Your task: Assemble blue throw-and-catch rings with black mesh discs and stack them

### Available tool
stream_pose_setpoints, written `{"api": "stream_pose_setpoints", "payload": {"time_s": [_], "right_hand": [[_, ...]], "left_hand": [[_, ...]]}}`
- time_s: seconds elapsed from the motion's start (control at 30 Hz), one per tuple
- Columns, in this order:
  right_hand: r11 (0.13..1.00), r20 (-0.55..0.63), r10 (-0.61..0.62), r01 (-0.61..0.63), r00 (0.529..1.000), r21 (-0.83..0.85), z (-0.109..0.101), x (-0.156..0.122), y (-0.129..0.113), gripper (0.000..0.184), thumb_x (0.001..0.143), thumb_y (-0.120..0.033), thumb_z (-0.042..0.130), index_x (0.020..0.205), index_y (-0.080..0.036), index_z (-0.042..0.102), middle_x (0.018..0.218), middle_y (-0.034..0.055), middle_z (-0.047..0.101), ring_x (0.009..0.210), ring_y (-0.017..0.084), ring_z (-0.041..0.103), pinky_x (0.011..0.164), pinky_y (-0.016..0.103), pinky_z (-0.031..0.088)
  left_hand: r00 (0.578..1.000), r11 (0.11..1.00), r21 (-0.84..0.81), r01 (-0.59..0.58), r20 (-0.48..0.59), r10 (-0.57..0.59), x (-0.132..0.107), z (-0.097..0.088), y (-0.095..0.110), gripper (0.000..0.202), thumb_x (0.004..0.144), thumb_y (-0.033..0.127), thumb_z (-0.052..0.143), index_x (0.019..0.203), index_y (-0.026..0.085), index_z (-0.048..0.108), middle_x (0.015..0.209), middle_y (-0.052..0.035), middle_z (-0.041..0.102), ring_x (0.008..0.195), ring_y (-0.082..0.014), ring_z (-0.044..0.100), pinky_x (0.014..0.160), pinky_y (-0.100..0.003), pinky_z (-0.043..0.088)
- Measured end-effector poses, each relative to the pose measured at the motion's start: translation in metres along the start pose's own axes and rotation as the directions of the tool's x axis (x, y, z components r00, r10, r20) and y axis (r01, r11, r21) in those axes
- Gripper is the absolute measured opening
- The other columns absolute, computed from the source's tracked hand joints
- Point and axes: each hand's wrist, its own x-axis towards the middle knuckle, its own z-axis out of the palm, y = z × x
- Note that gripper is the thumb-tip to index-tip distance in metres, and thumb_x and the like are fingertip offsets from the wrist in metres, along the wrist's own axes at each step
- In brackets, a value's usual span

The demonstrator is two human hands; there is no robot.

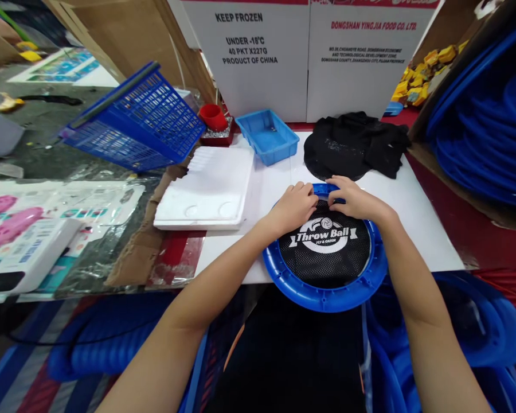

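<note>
A blue plastic ring (pixel 324 299) lies at the near edge of the white work surface and partly overhangs it. Inside the ring is a black mesh disc (pixel 313 264) printed "Throw Ball Fly & Catch". My left hand (pixel 293 207) is closed on the ring's far rim, left of its middle, fingers curled at the mesh edge. Close beside it, my right hand (pixel 353 199) pinches the same far rim, its thumb over the mesh. Both palms hide parts of the rim. More black mesh pieces (pixel 337 152) lie loosely piled just beyond my hands.
A light-blue tray (pixel 279 155) and white foam block (pixel 210 195) sit left of the mesh pile. A tilted blue basket (pixel 133 120) and red cup (pixel 214 117) stand farther left. A white carton (pixel 262 86) closes the back; blue rings (pixel 477 143) fill a box at right.
</note>
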Motion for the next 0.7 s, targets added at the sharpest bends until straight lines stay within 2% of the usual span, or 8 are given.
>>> {"api": "stream_pose_setpoints", "payload": {"time_s": [0.07,0.13,0.2,0.3,0.43,0.53,0.6,0.7], "right_hand": [[0.999,-0.025,-0.033,0.033,0.999,0.014,-0.006,-0.002,-0.005,0.010,0.092,-0.021,0.072,0.091,-0.024,0.081,0.165,0.0084,0.051,0.161,0.042,0.032,0.131,0.069,0.030],[0.996,-0.059,-0.071,0.074,0.996,0.052,-0.014,-0.003,-0.011,0.010,0.094,-0.023,0.071,0.092,-0.025,0.080,0.159,0.0092,0.057,0.157,0.040,0.040,0.129,0.068,0.033],[0.985,-0.076,-0.113,0.122,0.991,0.123,-0.021,-0.004,-0.016,0.011,0.095,-0.025,0.069,0.093,-0.026,0.079,0.150,0.0096,0.065,0.147,0.037,0.052,0.124,0.063,0.041],[0.954,-0.066,-0.160,0.171,0.985,0.248,-0.032,-0.008,-0.020,0.008,0.096,-0.030,0.071,0.092,-0.026,0.078,0.137,0.0083,0.074,0.138,0.034,0.061,0.119,0.056,0.046],[0.934,-0.051,-0.079,0.092,0.996,0.344,-0.043,-0.014,-0.022,0.012,0.096,-0.038,0.075,0.097,-0.026,0.078,0.113,0.0064,0.079,0.112,0.029,0.071,0.104,0.045,0.053],[0.925,0.009,-0.008,0.004,1.000,0.380,-0.045,-0.017,-0.027,0.017,0.098,-0.042,0.074,0.100,-0.026,0.079,0.101,0.0035,0.080,0.095,0.025,0.072,0.090,0.037,0.055],[0.923,0.021,0.010,-0.017,1.000,0.384,-0.043,-0.017,-0.032,0.019,0.097,-0.044,0.075,0.098,-0.025,0.079,0.095,0.0028,0.079,0.088,0.023,0.071,0.083,0.034,0.054],[0.909,0.015,0.030,-0.034,0.999,0.416,-0.039,-0.016,-0.035,0.019,0.096,-0.042,0.076,0.096,-0.024,0.079,0.091,0.0036,0.078,0.085,0.022,0.070,0.078,0.034,0.054]], "left_hand": [[1.000,0.998,-0.056,-0.014,0.011,0.015,0.000,-0.002,0.002,0.027,0.109,0.026,0.050,0.109,0.014,0.073,0.121,-0.0149,0.069,0.113,-0.0317,0.059,0.098,-0.046,0.048],[1.000,0.989,-0.145,-0.004,0.007,0.006,0.001,-0.004,0.004,0.026,0.109,0.027,0.049,0.113,0.015,0.072,0.119,-0.0131,0.073,0.114,-0.0319,0.060,0.100,-0.048,0.048],[0.999,0.969,-0.244,0.033,-0.023,-0.040,0.001,-0.004,0.006,0.028,0.109,0.028,0.051,0.129,0.016,0.067,0.127,-0.0138,0.073,0.119,-0.0328,0.061,0.105,-0.050,0.047],[0.995,0.915,-0.400,0.056,-0.056,-0.085,0.002,-0.006,0.005,0.050,0.108,0.032,0.054,0.155,0.018,0.048,0.145,-0.0163,0.068,0.131,-0.0340,0.059,0.113,-0.055,0.044],[0.997,0.791,-0.612,-0.007,-0.061,-0.039,0.004,-0.007,0.000,0.039,0.111,0.037,0.048,0.147,0.022,0.055,0.131,-0.0105,0.077,0.127,-0.0289,0.065,0.115,-0.050,0.044],[0.994,0.703,-0.710,0.037,-0.044,-0.096,0.008,-0.007,-0.002,0.039,0.115,0.040,0.037,0.144,0.021,0.055,0.116,-0.0091,0.081,0.115,-0.0248,0.073,0.111,-0.046,0.048],[0.994,0.722,-0.688,0.077,-0.005,-0.111,0.010,-0.007,-0.002,0.040,0.116,0.041,0.032,0.144,0.021,0.054,0.111,-0.0081,0.082,0.114,-0.0254,0.074,0.115,-0.051,0.044],[0.998,0.794,-0.605,0.065,0.034,-0.056,0.010,-0.006,0.001,0.040,0.116,0.039,0.032,0.144,0.021,0.054,0.130,-0.0103,0.077,0.126,-0.0295,0.070,0.121,-0.060,0.035]]}}
